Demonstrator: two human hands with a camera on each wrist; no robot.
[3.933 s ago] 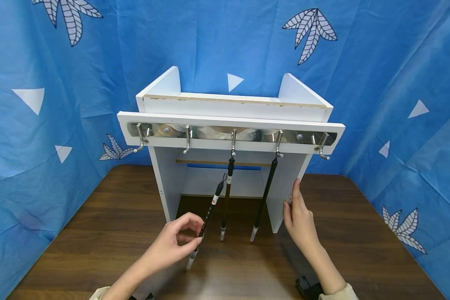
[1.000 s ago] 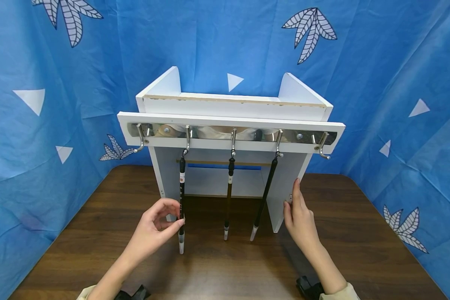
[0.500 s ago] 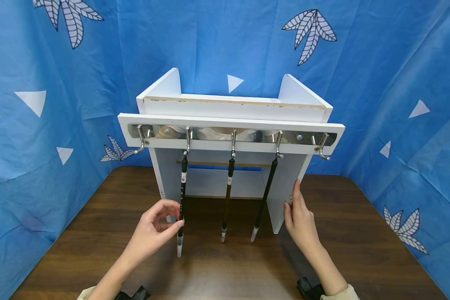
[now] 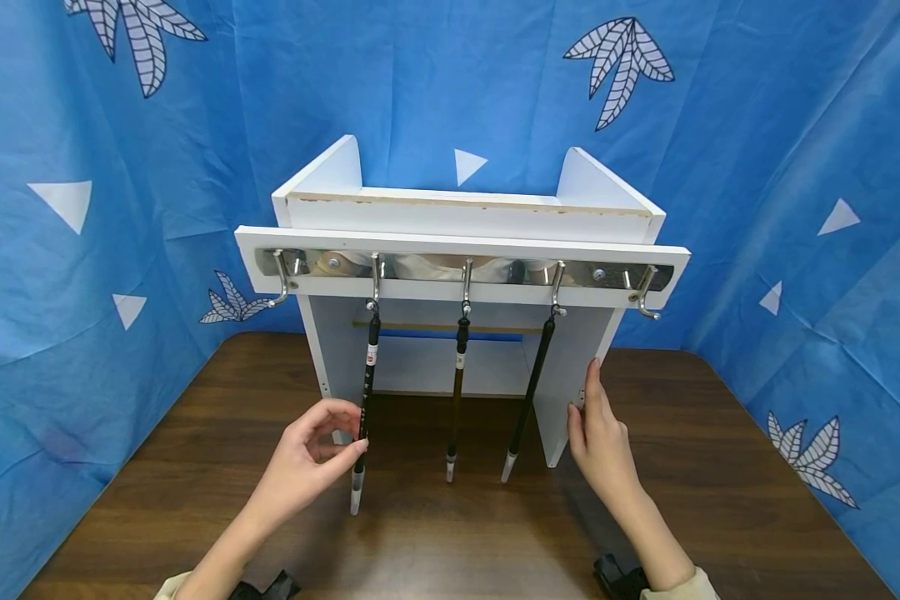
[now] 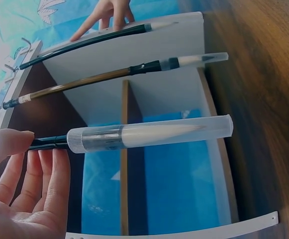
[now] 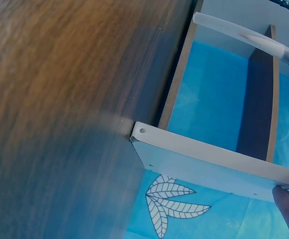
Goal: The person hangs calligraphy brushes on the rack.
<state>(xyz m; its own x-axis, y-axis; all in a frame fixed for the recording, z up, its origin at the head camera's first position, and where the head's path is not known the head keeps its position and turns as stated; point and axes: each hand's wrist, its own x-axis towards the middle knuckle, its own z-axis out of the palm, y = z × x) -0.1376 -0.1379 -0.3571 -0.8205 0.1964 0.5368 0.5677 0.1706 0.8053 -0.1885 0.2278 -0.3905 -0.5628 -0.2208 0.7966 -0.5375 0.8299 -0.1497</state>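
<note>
My left hand (image 4: 307,454) pinches a black calligraphy brush (image 4: 371,375) low on its handle, between thumb and fingertips. The brush's top loop is at the second hook from the left (image 4: 376,279), and it slants slightly, tip down. A clear cap (image 5: 174,130) covers its pale bristles in the left wrist view. A brown-handled brush (image 4: 458,392) hangs from the middle hook, and a black brush (image 4: 531,392) from the fourth, both capped. My right hand (image 4: 603,446) rests against the white shelf's right side panel (image 4: 551,417), index finger straight, holding nothing.
The white shelf (image 4: 465,218) stands on a dark wooden table (image 4: 195,450), with the hook rail (image 4: 412,288) across its front. Bare hooks are at the far left (image 4: 281,279) and far right (image 4: 647,292). Blue cloth (image 4: 450,92) with leaf prints surrounds the table.
Since the earliest frame, my left hand has moved the black brush left, and its loop is now at the second hook. Lately the brush only sways a little. My right hand has stayed put.
</note>
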